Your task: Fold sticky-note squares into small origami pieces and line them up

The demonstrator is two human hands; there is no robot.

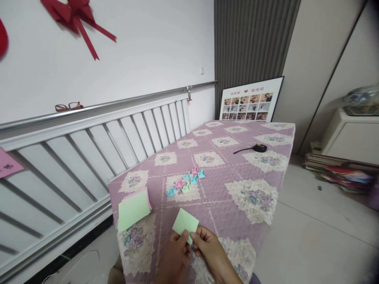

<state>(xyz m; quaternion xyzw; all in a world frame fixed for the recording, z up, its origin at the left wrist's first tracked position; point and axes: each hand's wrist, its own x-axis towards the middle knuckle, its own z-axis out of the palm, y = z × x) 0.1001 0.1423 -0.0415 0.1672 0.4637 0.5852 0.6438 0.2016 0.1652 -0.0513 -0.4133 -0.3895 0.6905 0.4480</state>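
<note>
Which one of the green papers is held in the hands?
The green square, pinched by the left hand and the right hand. The larger green sheet lies farther left, and the folded green piece sits beside a pink piece.

White wall (pixel 160 43), radiator (pixel 91 157), pale floor (pixel 314 225); right, apparently cabinet (pixel 353 138).

Both in a pinch now! The bare left hand (pixel 178 249) slants inward, its thumb (pixel 185 235) on top and pointing away from the body, a bent finger (pixel 174 237) just outside that thumb. Close on its right, the bare right hand (pixel 209 245) leans in from the other side, the right thumb (pixel 194 238) angled toward the left one, tips near each other but apart. Right-hand fingers curl inward, the right wrist (pixel 226 270) slanting back toward the body. The left hand's lower part is blurred.
</note>
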